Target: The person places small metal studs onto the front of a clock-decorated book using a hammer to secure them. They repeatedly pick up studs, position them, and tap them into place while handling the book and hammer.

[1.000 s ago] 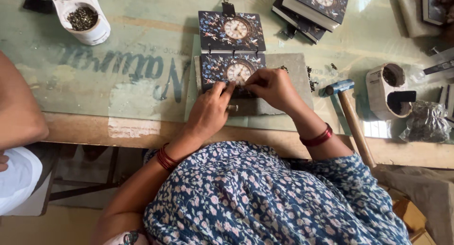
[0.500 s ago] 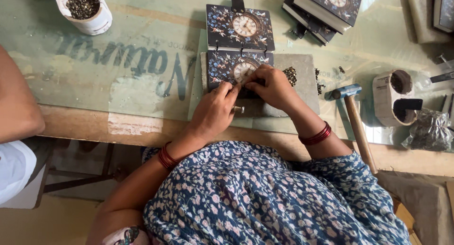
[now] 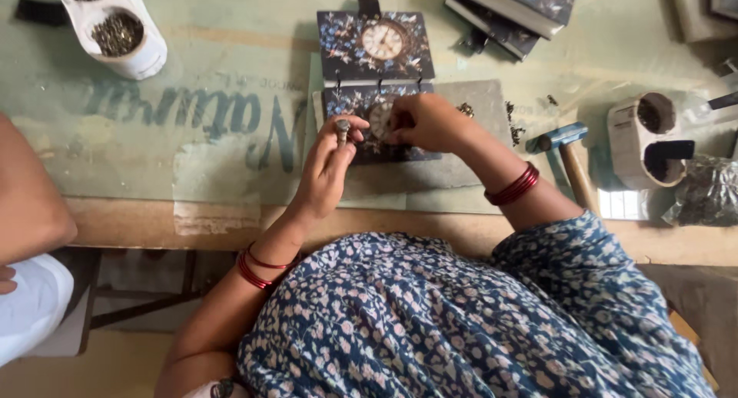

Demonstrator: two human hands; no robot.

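Broadly, a pale green desk [image 3: 231, 67] with a wooden front edge is seen from above, carrying every item listed. A grey slab [image 3: 469, 136] lies on it near the front edge. Two dark floral clock plaques are set one behind the other: the far plaque [image 3: 375, 46] lies flat with its round dial exposed, and the near plaque [image 3: 361, 125] rests on the slab, small hooks showing along its top edge. A stack of similar plaques [image 3: 511, 6] is placed at the far right. A white two-cup holder [image 3: 123, 29] filled with small dark parts is placed at the far left; a second white holder [image 3: 642, 140] stands at the right, with a clear bag [image 3: 707, 190] just beside it. A hammer [image 3: 565, 156] with a blue-grey head and wooden handle lies between the slab and that holder.

The right hand [image 3: 427, 123] is laid on the near plaque, its fingers curled together over the dial. The left hand [image 3: 327, 167] is raised just beside the plaque's left part, its fingers pinched on a small metal fitting [image 3: 342, 126]. Red bangles are worn on both wrists. Another person's arm [image 3: 27, 198] is seen at the left edge.
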